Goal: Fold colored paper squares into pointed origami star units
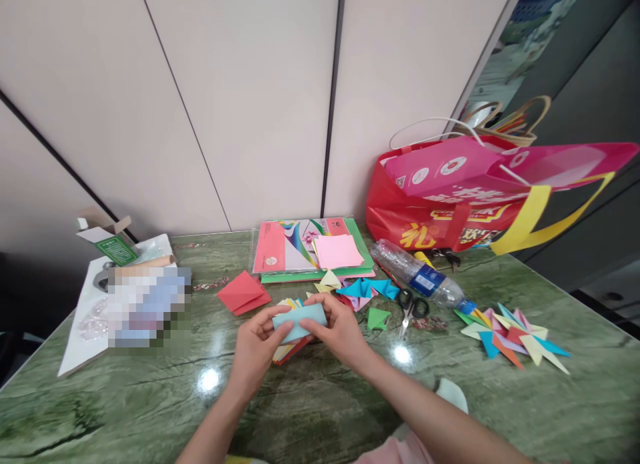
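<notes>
A light blue piece of folded paper is held flat between my two hands above the table. My left hand pinches its left end, thumb on the near face. At the right end, my right hand grips it with thumb and fingers. Partly hidden beneath it lies a stack of coloured paper. Beyond my left hand rests a red folded paper. Past my right hand are blue folded paper pieces, a green folded piece and black-handled scissors.
Packaged coloured paper with a pink pad lies by the wall. A plastic bottle lies before a red bag. Paper stars sit at right. A white board and green box are left.
</notes>
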`<state>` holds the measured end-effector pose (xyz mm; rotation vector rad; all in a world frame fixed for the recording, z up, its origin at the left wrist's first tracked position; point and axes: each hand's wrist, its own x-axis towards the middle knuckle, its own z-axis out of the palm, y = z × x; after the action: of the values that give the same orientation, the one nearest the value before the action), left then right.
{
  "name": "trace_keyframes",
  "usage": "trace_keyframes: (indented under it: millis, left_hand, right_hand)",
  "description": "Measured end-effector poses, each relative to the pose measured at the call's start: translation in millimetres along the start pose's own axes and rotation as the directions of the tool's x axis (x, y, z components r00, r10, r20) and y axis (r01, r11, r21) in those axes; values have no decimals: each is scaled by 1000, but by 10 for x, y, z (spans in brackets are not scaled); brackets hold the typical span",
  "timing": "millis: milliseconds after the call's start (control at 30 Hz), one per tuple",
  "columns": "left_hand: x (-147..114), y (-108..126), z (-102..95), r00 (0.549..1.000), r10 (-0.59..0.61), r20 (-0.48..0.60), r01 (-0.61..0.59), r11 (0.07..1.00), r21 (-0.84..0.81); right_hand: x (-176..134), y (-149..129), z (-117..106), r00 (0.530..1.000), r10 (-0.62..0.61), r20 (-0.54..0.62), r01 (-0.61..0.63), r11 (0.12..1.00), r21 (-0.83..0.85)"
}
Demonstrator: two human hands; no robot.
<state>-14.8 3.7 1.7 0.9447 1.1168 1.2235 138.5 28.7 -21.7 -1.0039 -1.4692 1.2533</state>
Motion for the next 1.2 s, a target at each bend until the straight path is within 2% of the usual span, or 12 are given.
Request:
trace_keyframes:
  millis: [267,600,1200]
  left_hand:
    - [-7,37,34,999,-11,-34,10,1000,-16]
    - [12,4,16,1000,-16,-26,16,1000,-16]
    - [-9,18,20,999,36,-9,-36,999,40]
  right_hand:
    - [-6,15,10,1000,-1,-29,2,1000,6]
    - [-7,-16,17,999,51,1,-51,995,80]
    - [-15,-22,9,999,19,-35,-19,1000,-5]
